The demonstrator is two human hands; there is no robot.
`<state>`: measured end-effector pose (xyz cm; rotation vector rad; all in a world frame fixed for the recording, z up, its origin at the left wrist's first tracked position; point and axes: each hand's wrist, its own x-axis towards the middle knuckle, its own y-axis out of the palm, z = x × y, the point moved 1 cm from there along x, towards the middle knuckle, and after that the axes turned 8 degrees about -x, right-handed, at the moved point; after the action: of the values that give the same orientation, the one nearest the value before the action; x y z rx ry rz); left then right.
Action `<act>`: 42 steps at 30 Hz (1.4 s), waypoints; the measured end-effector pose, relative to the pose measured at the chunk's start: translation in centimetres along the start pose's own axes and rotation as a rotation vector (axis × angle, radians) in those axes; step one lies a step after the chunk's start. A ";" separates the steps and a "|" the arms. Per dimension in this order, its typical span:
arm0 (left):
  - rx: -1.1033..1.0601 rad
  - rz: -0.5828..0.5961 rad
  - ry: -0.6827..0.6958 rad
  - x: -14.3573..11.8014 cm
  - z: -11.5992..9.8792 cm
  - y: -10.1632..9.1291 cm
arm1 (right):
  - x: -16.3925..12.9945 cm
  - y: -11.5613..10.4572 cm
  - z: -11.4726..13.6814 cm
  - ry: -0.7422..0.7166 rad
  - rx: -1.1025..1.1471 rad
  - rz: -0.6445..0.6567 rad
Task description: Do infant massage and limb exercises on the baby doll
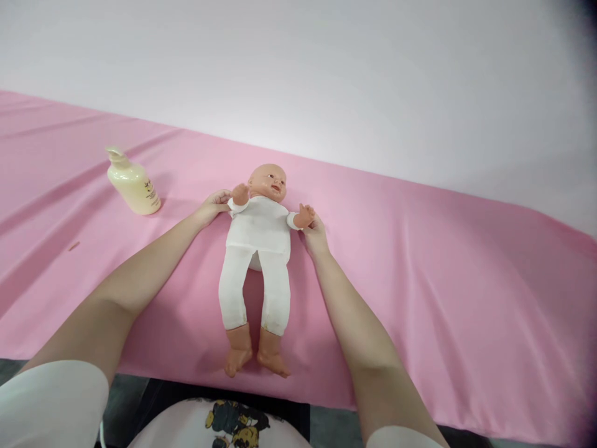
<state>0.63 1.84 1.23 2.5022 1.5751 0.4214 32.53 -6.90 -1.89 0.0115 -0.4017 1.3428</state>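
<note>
So we've got a baby doll [259, 249] lying on its back on the pink sheet [420, 261], head pointing away from us, feet toward us, dressed in a white top and leggings. Our left hand [215, 205] has its grip around the doll's arm on that side, fingers curled at the wrist. Our right hand [315, 234] is closed on the doll's other little hand, pinching it from below. Off to the left, well apart from the doll, a cream lotion bottle [132, 183] stands tilted on the sheet.
</note>
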 end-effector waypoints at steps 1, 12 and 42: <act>0.008 -0.005 0.003 0.0 0.0 0.0 | -0.1 0.0 0.1 -0.011 -0.014 -0.010; 0.629 -0.065 0.104 -0.7 0.4 -0.2 | -0.9 -0.2 1.6 0.004 -0.236 -0.035; 0.657 0.038 0.018 -0.4 0.0 -0.8 | -0.1 -0.5 0.1 0.035 -0.235 -0.008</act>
<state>-0.26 1.84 0.97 2.9890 1.9162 -0.1003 32.95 -7.17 -1.77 -0.2054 -0.5268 1.2793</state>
